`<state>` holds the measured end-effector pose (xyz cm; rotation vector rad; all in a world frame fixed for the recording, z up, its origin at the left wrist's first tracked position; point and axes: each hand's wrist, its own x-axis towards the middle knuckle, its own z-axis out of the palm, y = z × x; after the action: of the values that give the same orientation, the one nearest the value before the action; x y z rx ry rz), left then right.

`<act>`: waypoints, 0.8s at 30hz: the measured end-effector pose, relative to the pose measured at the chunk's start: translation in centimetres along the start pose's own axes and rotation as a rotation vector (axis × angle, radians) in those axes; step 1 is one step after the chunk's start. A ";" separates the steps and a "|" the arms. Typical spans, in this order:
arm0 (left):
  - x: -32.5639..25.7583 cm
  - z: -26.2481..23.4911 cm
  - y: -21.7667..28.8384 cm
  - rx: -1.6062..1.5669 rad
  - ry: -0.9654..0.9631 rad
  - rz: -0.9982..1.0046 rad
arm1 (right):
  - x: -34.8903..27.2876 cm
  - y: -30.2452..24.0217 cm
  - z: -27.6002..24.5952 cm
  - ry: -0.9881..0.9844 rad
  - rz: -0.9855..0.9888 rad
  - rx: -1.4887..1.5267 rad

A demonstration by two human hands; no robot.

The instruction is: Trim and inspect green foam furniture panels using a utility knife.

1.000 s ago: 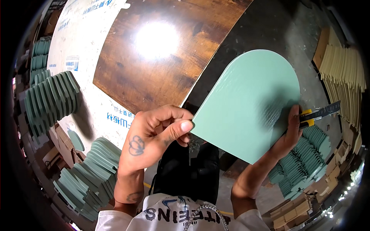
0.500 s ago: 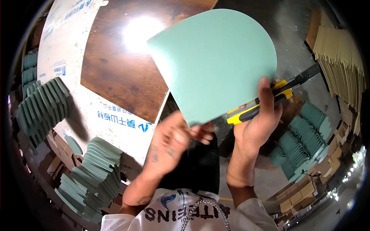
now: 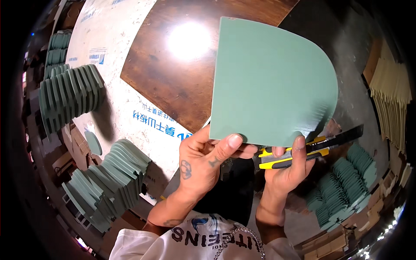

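Observation:
A flat pale-green panel (image 3: 273, 86), straight on its left and lower edges and rounded on the far right, is held up in front of me. My left hand (image 3: 203, 158) pinches its lower left corner, thumb on the face and fingers behind. My right hand (image 3: 290, 169) grips the lower edge near the right, thumb on the face. That same hand also holds a yellow-and-black utility knife (image 3: 318, 151) behind the thumb, its dark blade pointing right. Part of the knife is hidden by my fingers.
A white board table (image 3: 112, 95) with a brown wooden sheet (image 3: 169, 73) lies beyond. Rows of green panels stand on it at left (image 3: 71, 95) and nearer (image 3: 108, 182). More green stacks (image 3: 342, 190) are at lower right, with tan sheets (image 3: 392, 95) at far right.
The panel has turned so its left edge stands nearly upright, and it has shifted right. My left hand, blurred before, now clasps the lower left corner.

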<state>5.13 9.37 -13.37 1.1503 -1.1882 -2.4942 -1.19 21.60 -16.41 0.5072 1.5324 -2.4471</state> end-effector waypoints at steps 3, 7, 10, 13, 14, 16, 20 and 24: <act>-0.1 -0.5 1.0 0.149 -0.004 -0.064 | -0.2 0.1 -0.8 -0.061 -0.045 0.012; -0.3 -1.3 1.1 0.058 -0.062 -0.001 | 0.1 0.8 -1.5 -0.194 -0.116 0.123; -0.4 -0.5 1.1 0.102 -0.004 0.052 | 0.1 0.7 -1.2 -0.183 -0.110 0.107; -0.5 -0.8 0.9 0.132 -0.040 0.107 | 0.3 0.0 -0.4 -0.143 -0.056 0.065; -0.5 -0.8 1.0 0.129 -0.043 0.108 | 0.5 0.0 -0.4 -0.144 -0.059 0.063; -0.6 -0.9 1.2 0.186 -0.031 0.108 | 0.7 -0.1 -0.4 -0.117 -0.019 0.047; 0.5 -2.9 1.9 0.354 -0.084 0.047 | 1.6 -1.0 -0.1 -0.072 0.063 -0.023; 0.8 -3.5 2.1 0.316 -0.160 -0.081 | 2.9 0.0 -0.4 -0.177 0.023 0.021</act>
<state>6.63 5.56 -13.70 1.1009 -1.6586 -2.5635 -3.72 21.99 -17.72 0.3005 1.4236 -2.4203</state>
